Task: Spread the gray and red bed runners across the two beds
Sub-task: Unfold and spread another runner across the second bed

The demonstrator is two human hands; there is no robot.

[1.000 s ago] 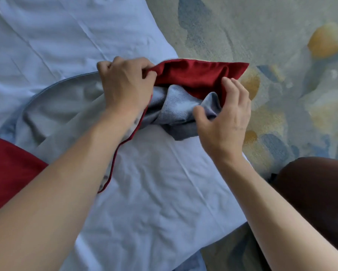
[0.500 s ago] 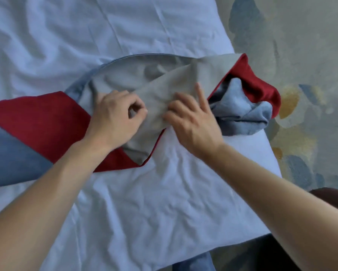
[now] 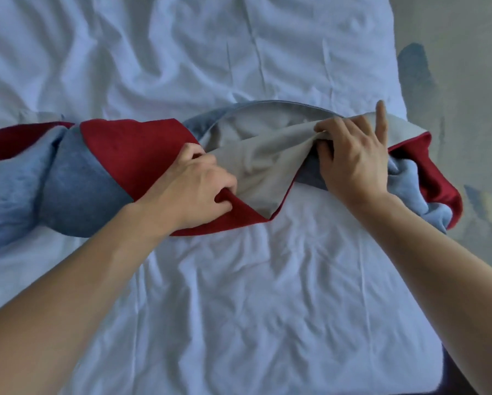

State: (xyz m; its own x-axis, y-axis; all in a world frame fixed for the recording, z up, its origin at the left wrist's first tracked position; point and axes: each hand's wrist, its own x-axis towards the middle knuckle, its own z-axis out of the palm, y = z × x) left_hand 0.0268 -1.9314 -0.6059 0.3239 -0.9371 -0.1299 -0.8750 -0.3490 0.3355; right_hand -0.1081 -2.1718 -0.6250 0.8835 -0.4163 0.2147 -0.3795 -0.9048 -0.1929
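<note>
We see the left hand (image 3: 195, 186) pinching the bed runner (image 3: 136, 149) at its red fold, the right hand (image 3: 353, 155) gripping its gray lining, likely to untwist it across the bed (image 3: 239, 309).

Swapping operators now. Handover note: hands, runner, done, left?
Left hand: shut on the runner's red edge, mid-bed.
Right hand: shut on its bunched gray lining near the bed's right edge.
Runner: lies across the white bed, twisted and folded over; its right end droops over the edge.
Done: laid across one bed.
Left: untwist, flatten it. A second bed is not in view.
</note>
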